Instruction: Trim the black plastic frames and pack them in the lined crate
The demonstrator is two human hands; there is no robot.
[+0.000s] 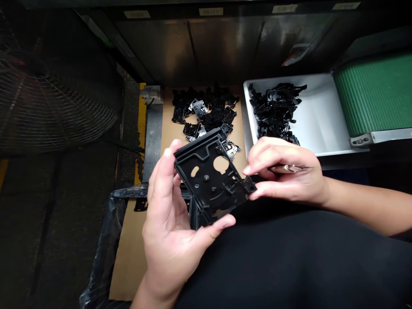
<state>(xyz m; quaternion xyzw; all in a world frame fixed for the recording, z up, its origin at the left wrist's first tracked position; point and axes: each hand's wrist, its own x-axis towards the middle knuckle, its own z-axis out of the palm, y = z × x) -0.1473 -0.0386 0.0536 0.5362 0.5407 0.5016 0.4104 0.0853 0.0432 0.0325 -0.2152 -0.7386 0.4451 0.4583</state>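
Note:
My left hand point(174, 227) grips a black moulded plastic part point(206, 189) by its left and lower edges, thumb along the bottom. This part is a flat, frame-like plate with a round hole, a small slot and raised ribs, held tilted in front of me. At its right corner, the index finger and thumb of my right hand point(286, 171) pinch a small tab. Tucked in the curled fingers of that hand lies a slim metal tool point(288, 168); its working end is hidden, so I cannot tell its exact kind.
Behind the part, black and silvery pieces point(206, 111) lie heaped on cardboard point(167, 128). A white tray point(325, 116) holds more black parts point(273, 111), beside a green conveyor belt point(376, 90). A plastic-lined bin point(106, 240) stands lower left, a large fan point(54, 94) upper left.

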